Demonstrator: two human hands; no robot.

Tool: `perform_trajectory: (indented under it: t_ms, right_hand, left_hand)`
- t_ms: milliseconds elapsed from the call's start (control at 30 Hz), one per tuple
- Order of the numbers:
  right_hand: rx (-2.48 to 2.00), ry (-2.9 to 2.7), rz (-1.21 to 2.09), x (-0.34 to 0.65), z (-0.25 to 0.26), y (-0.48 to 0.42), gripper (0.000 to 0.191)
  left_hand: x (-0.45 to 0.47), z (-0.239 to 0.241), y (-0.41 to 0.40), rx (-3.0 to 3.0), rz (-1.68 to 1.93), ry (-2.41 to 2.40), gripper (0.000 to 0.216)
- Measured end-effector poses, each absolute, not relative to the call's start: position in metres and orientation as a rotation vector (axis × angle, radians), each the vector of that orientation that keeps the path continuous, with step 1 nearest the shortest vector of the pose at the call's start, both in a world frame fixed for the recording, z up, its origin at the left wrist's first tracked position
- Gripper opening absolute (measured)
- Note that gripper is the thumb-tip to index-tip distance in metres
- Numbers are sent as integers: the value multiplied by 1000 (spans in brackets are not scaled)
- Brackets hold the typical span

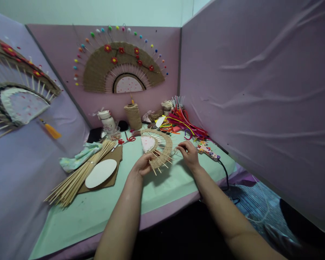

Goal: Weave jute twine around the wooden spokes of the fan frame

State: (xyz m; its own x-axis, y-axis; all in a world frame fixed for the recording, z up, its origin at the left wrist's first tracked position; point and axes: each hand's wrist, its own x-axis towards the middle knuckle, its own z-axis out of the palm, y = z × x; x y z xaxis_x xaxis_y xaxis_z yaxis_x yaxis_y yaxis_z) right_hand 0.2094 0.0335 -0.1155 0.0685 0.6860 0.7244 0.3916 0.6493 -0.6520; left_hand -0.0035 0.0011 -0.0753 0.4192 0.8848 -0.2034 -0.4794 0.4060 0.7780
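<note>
Centrally, a small woven fan (165,154) is held above the green-covered table (119,206), its pale stick ends (165,165) projecting past the weave. The left hand (144,164) has its fingers closed around the near end of the fan. The right hand (189,153), just beside the outer edge, has thumb and fingertips drawn together in a pinch, apparently upon a thin strand (176,149); the exact contact is too small to tell.

Possible faults, by judgement: slack loops in the strand could tangle or catch on the projecting ends; too hard a pull could bend the slender sticks or draw the weave out of shape; a loose left grip could let the fan turn. The cord (226,175) of the glue gun (209,151) curves over the table edge, where a snag from the right forearm could drag the tool.

Counted: two hands; three fans, one held, one on the back panel (97,72) and one on the left panel (70,97); one twine spool (133,117); one bundle of sticks (81,173); one large white oval (101,173); one bottle (107,121); one glue gun. The colored stems (188,124) overlap too closely to be counted.
</note>
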Motion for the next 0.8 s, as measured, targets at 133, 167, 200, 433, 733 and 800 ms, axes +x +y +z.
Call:
perform_trajectory:
  t_ms: [133,167,200,433,733,800]
  right_hand:
    - [-966,-1472,355,207,-117,32,21]
    - [-976,-1449,392,206,-117,31,22]
    - [-982,-1425,437,205,-117,31,23]
    - [-892,-1234,663,199,-112,29,27]
    - [-774,-1208,659,183,-80,38,17]
    - [-739,-1227,649,175,-69,43,16]
  left_hand:
    - [-1,-75,-1,695,950,634,32]
    - [0,-75,-1,701,943,622,31]
    - [1,-76,-2,706,938,606,31]
    - [7,-75,-7,712,908,525,29]
    - [4,-72,-7,652,994,501,40]
    - [0,-69,-6,609,968,503,47]
